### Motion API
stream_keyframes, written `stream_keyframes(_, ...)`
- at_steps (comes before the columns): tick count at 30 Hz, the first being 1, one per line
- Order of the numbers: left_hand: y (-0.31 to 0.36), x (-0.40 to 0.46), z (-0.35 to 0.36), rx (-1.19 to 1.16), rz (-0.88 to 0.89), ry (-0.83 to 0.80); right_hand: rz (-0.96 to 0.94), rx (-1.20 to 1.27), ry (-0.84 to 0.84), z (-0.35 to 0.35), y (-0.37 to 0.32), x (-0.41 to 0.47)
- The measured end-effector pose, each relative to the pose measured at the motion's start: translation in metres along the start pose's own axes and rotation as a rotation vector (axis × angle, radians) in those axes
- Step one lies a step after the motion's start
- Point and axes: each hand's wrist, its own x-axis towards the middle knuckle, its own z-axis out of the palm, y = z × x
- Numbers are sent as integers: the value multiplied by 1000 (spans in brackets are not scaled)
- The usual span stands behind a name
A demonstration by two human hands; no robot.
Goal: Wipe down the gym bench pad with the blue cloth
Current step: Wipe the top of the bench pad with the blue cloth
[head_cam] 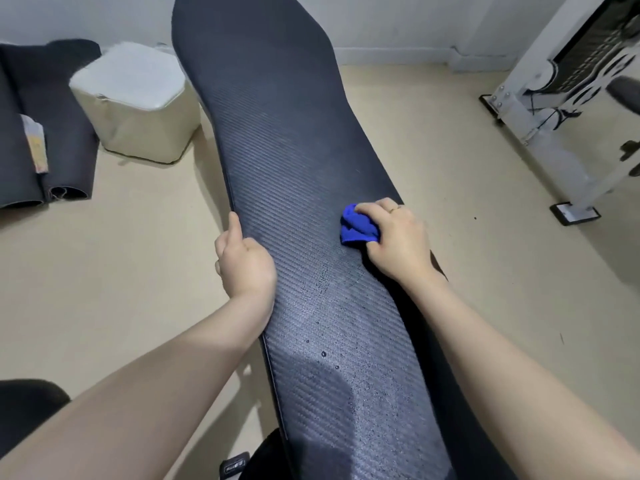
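Note:
The long black bench pad [284, 140] with a ribbed weave runs from the bottom of the view up to the far wall. Water droplets dot its near part. My right hand [398, 237] presses a bunched blue cloth [356, 225] onto the pad near its right edge. My left hand [244, 261] grips the pad's left edge, thumb lying on top and fingers curled under the rim.
A cream padded cube [135, 102] stands on the beige floor left of the pad. Rolled dark mats [45, 126] lie at the far left. A white machine frame [554, 98] with black foot plates occupies the right. A dark object [24, 410] sits at bottom left.

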Motion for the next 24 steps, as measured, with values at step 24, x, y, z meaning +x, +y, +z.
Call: stream_keyframes(24,-1,2,-6,-334,-51,-96,-176,-61,-88,6,-108,-78)
